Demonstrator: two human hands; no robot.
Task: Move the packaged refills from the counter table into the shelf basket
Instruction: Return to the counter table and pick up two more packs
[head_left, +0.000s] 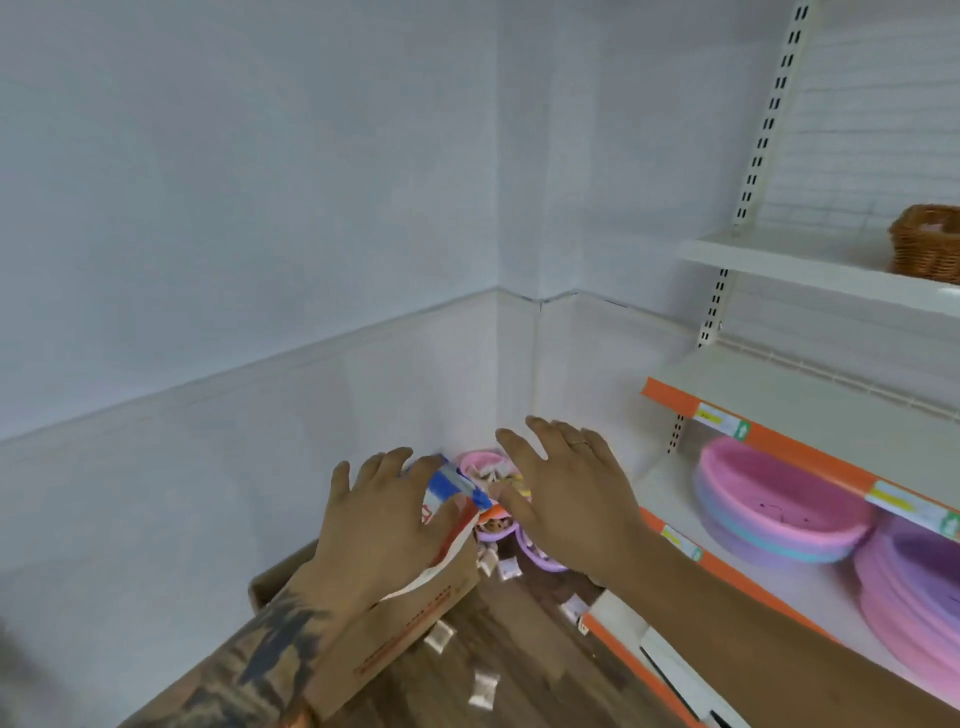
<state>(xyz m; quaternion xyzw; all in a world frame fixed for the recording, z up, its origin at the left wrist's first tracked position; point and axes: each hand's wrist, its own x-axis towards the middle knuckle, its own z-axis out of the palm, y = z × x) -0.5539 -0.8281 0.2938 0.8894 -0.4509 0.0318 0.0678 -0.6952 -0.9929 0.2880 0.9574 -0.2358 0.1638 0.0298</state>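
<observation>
My left hand (384, 525) grips a red, white and blue refill package (451, 493), thumb on top and fingers curled behind it. My right hand (563, 488) hovers beside it with fingers spread and holds nothing. Both hands are raised in front of the room's corner. A brown wicker basket (927, 244) sits on the upper white shelf at the far right, only partly in view. Small white packets (483, 691) lie scattered on the wooden floor below.
A cardboard box (405, 639) sits under my left forearm. Pink and purple plastic baskets (774, 499) are stacked on the orange-edged shelf at right. More coloured baskets (488, 462) filled with small items stand in the corner behind my hands. White walls close the left side.
</observation>
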